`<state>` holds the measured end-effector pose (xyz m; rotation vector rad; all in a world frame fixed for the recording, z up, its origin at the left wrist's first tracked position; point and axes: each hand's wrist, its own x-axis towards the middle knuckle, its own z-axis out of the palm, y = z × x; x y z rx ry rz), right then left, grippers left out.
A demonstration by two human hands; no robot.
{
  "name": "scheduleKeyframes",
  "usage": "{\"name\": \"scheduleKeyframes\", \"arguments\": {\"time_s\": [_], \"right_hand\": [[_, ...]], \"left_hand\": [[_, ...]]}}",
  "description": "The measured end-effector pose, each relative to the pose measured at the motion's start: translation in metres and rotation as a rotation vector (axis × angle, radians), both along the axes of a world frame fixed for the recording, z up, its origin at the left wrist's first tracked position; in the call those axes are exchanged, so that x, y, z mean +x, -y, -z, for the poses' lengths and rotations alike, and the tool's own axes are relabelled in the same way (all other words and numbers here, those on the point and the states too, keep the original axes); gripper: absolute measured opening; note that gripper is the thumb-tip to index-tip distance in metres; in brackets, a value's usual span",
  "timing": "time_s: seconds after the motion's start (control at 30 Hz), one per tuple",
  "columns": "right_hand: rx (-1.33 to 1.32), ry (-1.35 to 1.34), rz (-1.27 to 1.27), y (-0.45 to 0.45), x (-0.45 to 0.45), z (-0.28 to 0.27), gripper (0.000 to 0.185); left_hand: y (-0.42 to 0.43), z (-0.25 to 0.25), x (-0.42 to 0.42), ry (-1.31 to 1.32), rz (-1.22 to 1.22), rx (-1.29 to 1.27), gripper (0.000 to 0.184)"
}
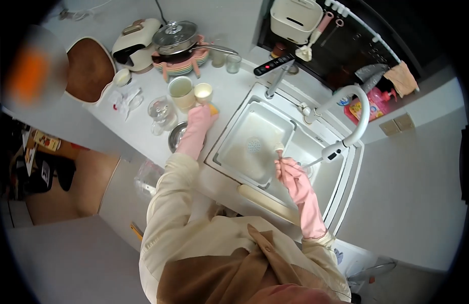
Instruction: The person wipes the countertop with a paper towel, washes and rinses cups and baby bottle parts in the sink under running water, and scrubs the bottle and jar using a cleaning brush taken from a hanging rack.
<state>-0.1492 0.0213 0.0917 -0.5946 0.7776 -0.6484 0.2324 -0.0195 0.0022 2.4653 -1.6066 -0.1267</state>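
Observation:
My left hand (pixel 196 124), in a pink rubber glove, is over the counter left of the sink. Its fingers are closed at a small yellow-orange piece (pixel 213 109) that looks like a sponge; part of it is hidden. A steel bowl (pixel 177 136) sits beside that wrist, and a cream cup (pixel 203 91) stands just beyond the fingers. My right hand (pixel 293 175), gloved too, grips the thin pinkish handle of a small brush (pixel 279 147) with a pale head. It hovers over the divider of the white sink (pixel 234 175), near the white basin (pixel 244 119).
The white tap (pixel 364 116) arches over the right side, water seeming to run from its head. A taller cup (pixel 180 92), a glass jug (pixel 162 112) and crumpled plastic (pixel 129 101) stand left. Behind are a lidded pan (pixel 176 38) and a rice cooker (pixel 136 48).

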Motion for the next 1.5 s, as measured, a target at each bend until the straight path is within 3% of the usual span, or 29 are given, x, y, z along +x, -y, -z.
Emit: {"name": "scheduleKeyframes", "arguments": {"time_s": [0.1,0.2,0.3,0.4,0.57,0.63,0.67,0.7,0.77,0.8,0.83,0.87,1.07,1.1,1.2,1.23,1.33,1.5], "right_hand": [[-0.008,-0.052,-0.034,-0.001,0.015,-0.03,0.036],[-0.213,-0.077,-0.074,0.009,0.028,-0.061,0.05],[-0.52,0.18,-0.064,0.052,0.04,-0.042,0.043],[-0.63,-0.171,0.111,0.103,0.063,-0.087,0.047],[-1.015,-0.45,0.213,0.24,0.076,-0.191,0.035],[-1.076,-0.695,0.236,0.298,0.08,-0.212,0.031],[-1.113,-0.969,0.226,0.322,0.081,-0.222,0.031],[-1.191,-1.092,0.257,0.364,0.078,-0.215,0.032],[-1.304,-1.359,0.335,0.395,0.084,-0.209,0.036],[-1.333,-1.502,0.382,0.396,0.089,-0.209,0.04],[-1.137,-1.427,0.279,0.414,0.089,-0.208,0.044],[-1.132,-1.455,0.295,0.422,0.091,-0.203,0.044],[-0.894,-1.414,0.336,0.376,0.103,-0.213,0.038],[-1.091,-1.48,0.646,0.362,0.11,-0.199,0.036],[-1.221,-1.351,0.693,0.358,0.119,-0.176,0.033],[-1.176,-1.378,0.567,0.35,0.122,-0.182,0.023],[-1.251,-1.329,0.659,0.385,0.124,-0.164,0.026],[-0.975,-1.407,0.56,0.392,0.134,-0.176,0.037]], "left_hand": [[-0.009,-0.003,0.0,-0.049,-0.039,-0.052,0.076],[-0.014,-0.006,0.001,-0.094,-0.074,-0.108,0.069],[-0.015,-0.016,0.003,-0.079,-0.107,-0.071,0.065],[-0.021,-0.012,0.002,-0.091,-0.139,-0.092,0.058],[-0.049,-0.048,-0.012,-0.107,-0.138,-0.175,0.053],[-0.061,-0.057,-0.012,-0.419,-0.236,-0.286,0.053],[-0.067,-0.061,-0.013,-0.566,-0.291,-0.353,0.053],[-0.068,-0.047,-0.007,-0.969,-0.444,-0.517,0.054],[-0.083,-0.04,-0.004,-0.94,-0.431,-0.64,0.057],[-0.098,-0.048,-0.009,-0.505,-0.276,-0.582,0.058],[-0.11,-0.055,-0.013,-0.312,-0.191,-0.531,0.058],[-0.122,-0.063,-0.017,-0.112,-0.116,-0.495,0.058],[-0.164,-0.071,-0.028,-0.348,-0.175,-0.431,0.054],[-0.167,-0.076,-0.033,-0.39,-0.207,-0.457,0.053],[-0.171,-0.075,-0.036,-0.458,-0.226,-0.525,0.051],[-0.172,-0.074,-0.035,-0.465,-0.221,-0.544,0.05],[-0.169,-0.076,-0.031,-0.46,-0.152,-0.586,0.049],[-0.166,-0.088,-0.027,-0.481,-0.144,-0.595,0.042]]}}
